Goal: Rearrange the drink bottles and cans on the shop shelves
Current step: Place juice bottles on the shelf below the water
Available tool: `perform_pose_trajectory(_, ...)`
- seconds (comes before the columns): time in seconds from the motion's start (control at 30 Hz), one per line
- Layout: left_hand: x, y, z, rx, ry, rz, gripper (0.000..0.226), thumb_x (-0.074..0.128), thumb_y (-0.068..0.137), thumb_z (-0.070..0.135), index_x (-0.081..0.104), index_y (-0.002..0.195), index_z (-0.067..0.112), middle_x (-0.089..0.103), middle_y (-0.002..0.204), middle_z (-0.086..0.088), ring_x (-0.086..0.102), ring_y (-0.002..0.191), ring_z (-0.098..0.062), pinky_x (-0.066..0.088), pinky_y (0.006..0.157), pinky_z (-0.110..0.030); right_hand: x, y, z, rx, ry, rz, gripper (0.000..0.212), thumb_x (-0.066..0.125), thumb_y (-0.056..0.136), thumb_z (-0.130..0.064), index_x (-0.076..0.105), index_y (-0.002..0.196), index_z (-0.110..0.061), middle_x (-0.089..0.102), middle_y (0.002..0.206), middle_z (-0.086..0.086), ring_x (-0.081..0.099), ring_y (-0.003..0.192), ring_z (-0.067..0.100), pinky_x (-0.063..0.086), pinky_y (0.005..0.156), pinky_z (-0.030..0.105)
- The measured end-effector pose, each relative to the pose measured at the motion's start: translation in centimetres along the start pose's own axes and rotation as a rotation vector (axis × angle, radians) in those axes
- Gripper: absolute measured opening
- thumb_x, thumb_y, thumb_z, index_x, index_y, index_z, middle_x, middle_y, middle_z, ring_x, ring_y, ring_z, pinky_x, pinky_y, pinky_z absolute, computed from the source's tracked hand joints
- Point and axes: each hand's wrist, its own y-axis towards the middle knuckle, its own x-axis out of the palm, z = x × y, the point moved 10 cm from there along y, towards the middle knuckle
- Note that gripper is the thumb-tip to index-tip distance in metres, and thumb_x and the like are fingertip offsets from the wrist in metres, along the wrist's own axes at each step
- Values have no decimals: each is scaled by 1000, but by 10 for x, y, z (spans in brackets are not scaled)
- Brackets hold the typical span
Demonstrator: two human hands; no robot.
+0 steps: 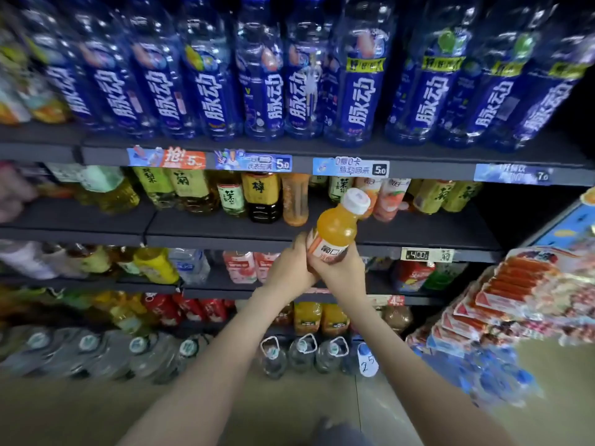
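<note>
An orange juice bottle [338,225] with a white cap tilts to the right in front of the second shelf [418,235]. My right hand [341,273] grips its lower labelled part from below. My left hand [291,268] wraps the same bottle's base from the left, touching my right hand. Behind the bottle stand tea bottles [260,196] and a pale orange bottle [295,201] at the back of that shelf. Its front strip is bare.
Tall blue bottles [273,82] fill the top shelf. Lower shelves hold mixed drinks [240,265] and orange bottles [320,317]. Large water jugs [302,350] stand on the floor. A rack of packaged sausages [502,294] juts in at the right.
</note>
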Motion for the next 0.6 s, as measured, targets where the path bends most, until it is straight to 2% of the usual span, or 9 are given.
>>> perform_pose_trajectory(0.07,-32,-24,-16,-31,6,34,61,72,76,32,41,126,16,64,113,-13,61,103,-33,47,77,-33,28,-23,-21,-27,-11,-62,57,83,64,-36,54,110,-18,66,104,-4,62,93,12,47,75,25)
perform_pose_trajectory(0.13,-69,-50,-37,-68,-29,63,61,74,73,32,46,126,19,65,115,-10,60,106,-31,45,76,-30,60,-46,-45,-45,-29,-147,53,83,66,-33,53,108,-18,63,100,-7,60,90,9,44,70,16)
perform_pose_trajectory(0.2,-111,-79,-65,-119,-54,106,57,76,70,34,52,121,22,66,113,-4,61,104,-26,43,74,-27,97,-68,-71,-80,-45,-263,47,82,70,-30,52,104,-20,60,94,-11,57,82,2,40,61,5)
perform_pose_trajectory(0.27,-150,-109,-94,-158,-101,124,57,77,65,40,57,115,24,68,107,1,63,99,-20,46,73,-27,138,-90,-96,-107,-47,-401,45,80,73,-29,51,106,-21,58,94,-14,53,79,-5,40,59,3)
perform_pose_trajectory(0.37,-209,-151,-131,-175,-155,172,47,78,65,42,61,107,28,68,102,8,62,94,-12,50,76,-29,198,-123,-132,-133,-29,-538,50,80,71,-33,56,113,-21,62,104,-10,56,84,-5,46,68,13)
perform_pose_trajectory(0.47,-265,-179,-165,-184,-150,242,39,78,68,38,61,103,32,66,100,12,61,92,-7,45,71,-22,250,-150,-165,-146,14,-589,57,81,66,-39,61,115,-19,67,107,-4,65,93,13,56,81,42)
perform_pose_trajectory(0.5,-282,-185,-176,-185,-161,265,43,78,67,40,63,106,30,67,102,13,62,93,-6,48,74,-23,268,-157,-178,-154,22,-611,55,81,67,-38,61,115,-20,68,106,-4,65,94,15,55,82,46)
perform_pose_trajectory(0.57,-316,-197,-196,-192,-186,323,55,75,62,47,64,113,29,69,104,12,62,94,-5,52,81,-26,302,-168,-204,-197,12,-640,49,80,70,-35,61,113,-22,67,106,-5,64,95,12,55,84,42)
perform_pose_trajectory(0.6,-332,-201,-207,-197,-212,349,57,75,62,47,63,115,29,69,104,12,62,94,-4,51,80,-22,318,-171,-218,-223,-6,-643,48,79,70,-36,62,112,-22,67,105,-6,63,95,9,55,84,37)
